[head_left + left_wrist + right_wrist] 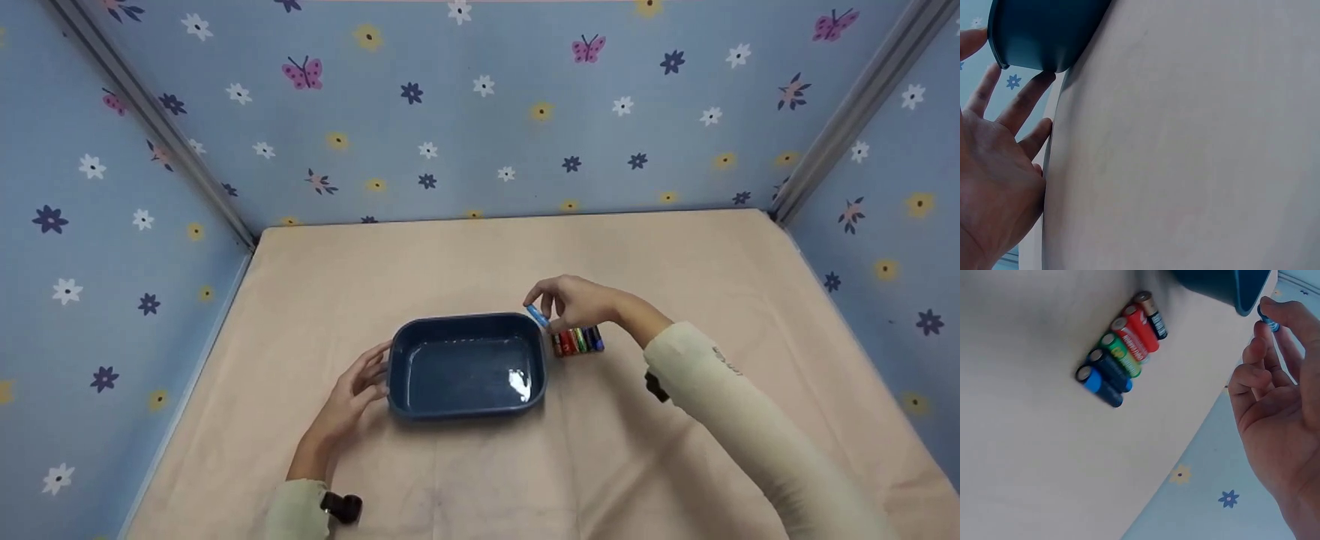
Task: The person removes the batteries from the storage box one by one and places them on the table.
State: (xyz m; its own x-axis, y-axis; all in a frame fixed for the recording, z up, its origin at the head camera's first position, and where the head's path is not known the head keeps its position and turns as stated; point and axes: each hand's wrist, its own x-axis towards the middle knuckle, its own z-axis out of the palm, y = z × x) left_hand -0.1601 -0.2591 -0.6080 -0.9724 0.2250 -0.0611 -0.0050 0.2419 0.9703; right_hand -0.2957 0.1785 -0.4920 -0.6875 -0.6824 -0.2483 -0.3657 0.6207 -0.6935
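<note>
A deep blue rectangular baking dish (465, 412) stands on the cloth-covered table, with a bright reflection inside. My left hand (352, 390) is at its left end, mostly straight fingers touching the outer wall, as the left wrist view also shows. My right hand (581, 300) pinches a light blue battery (537, 315) between thumb and fingertips, just above the dish's right back corner. Below that hand, a row of several batteries (1120, 354) lies side by side on the table: black and copper, red, green, and dark blue. In the head view the hand partly covers this row.
Pale peach cloth (337, 285) covers the table. Blue panels (480, 112) with flowers and butterflies stand behind it and on both sides, joined by grey corner posts (847, 112). Dark wrist cameras (343, 508) sit at both sleeves.
</note>
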